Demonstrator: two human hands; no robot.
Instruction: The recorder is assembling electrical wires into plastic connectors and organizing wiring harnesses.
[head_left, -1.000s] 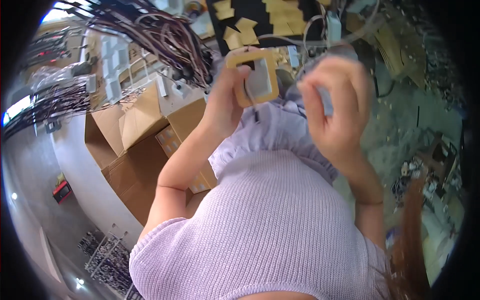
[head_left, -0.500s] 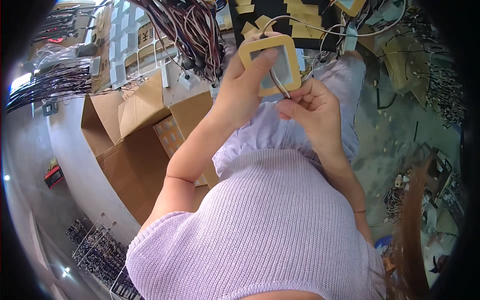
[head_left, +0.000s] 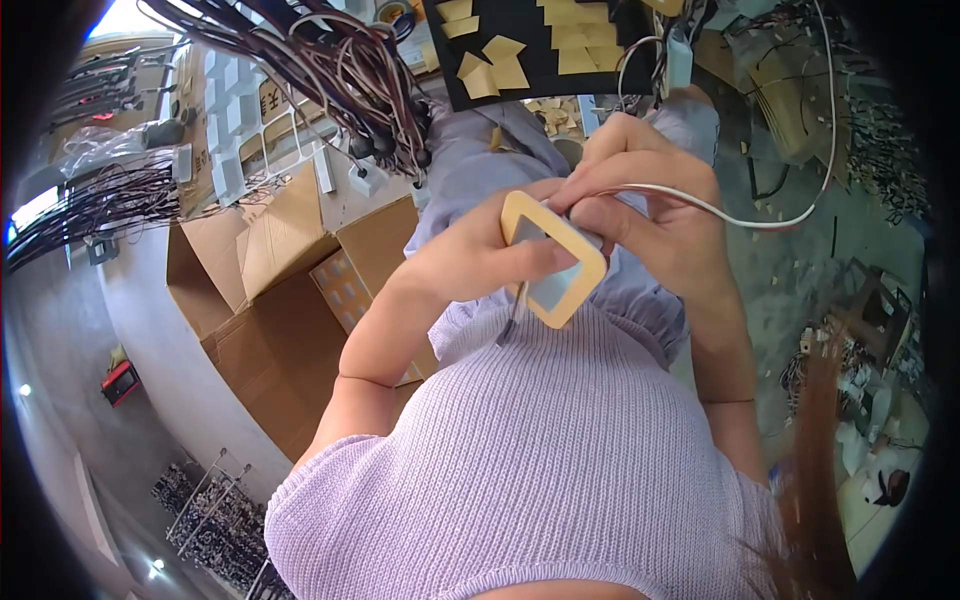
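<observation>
A square, rounded panel with a yellow border (head_left: 590, 262) and a pale grey-blue middle is held tilted above my lap. My left hand (head_left: 465, 255) is closed on its left side, thumb across the middle and the other fingers behind. My right hand (head_left: 665, 205) pinches at the panel's upper right edge, where a white and reddish-brown cable (head_left: 755, 223) meets it. What lies exactly between the right fingertips is partly hidden. From there the cable loops out to the right and up. A short dark-tipped wire end (head_left: 507, 330) hangs below the left thumb.
A thick bundle of dark and white cables (head_left: 350, 65) hangs ahead on the left. Yellow paper pieces (head_left: 580, 40) lie on a black board (head_left: 525, 75) at the far side. An open cardboard box (head_left: 270, 335) stands to the left. More cables (head_left: 110, 205) lie at far left.
The panel has come down closer to my body and tilted. My right hand has shifted from the wire at its lower edge to its upper right edge. The cable now loops out rightward.
</observation>
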